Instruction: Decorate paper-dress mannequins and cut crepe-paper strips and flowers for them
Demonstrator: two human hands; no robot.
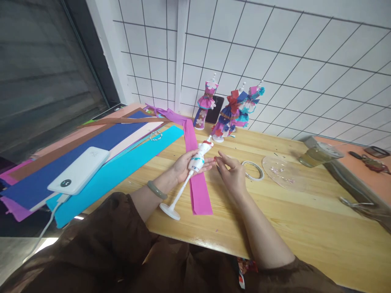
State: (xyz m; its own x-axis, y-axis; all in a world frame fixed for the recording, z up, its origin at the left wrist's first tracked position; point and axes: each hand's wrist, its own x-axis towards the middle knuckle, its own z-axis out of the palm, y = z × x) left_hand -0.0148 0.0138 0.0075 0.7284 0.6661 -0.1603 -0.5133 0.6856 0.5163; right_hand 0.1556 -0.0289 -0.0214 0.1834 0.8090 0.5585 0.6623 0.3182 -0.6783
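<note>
Over the light wooden table (293, 219), noted a small white plastic mannequin (197, 160) with red at its neckline and turquoise patches at its waist, taken as landmark. Tilted on its thin stem and round base; cannot tell whether base touches tabletop. Supported from beneath by the left hand (182, 166), palm up, thumb curled lightly against the torso, remaining fingers extended past it. Just right of the mannequin, observed the right hand (233, 179), thumb and forefinger drawn nearly together beside a tiny red speck (215, 158); cannot tell whether gripped. Beneath the mannequin, recorded a long magenta paper strip (201, 199). Right of the mannequin, logged a white ring-shaped tape roll (262, 175) and, farther out, a clear round plastic dish (270, 162) bearing small pale-pink pieces. Left of the mannequin, noted a flat turquoise paper strip (122, 179) and a white rectangular power bank (88, 167). Beyond the mannequin, seen near the wall: a black phone (218, 105).
</note>
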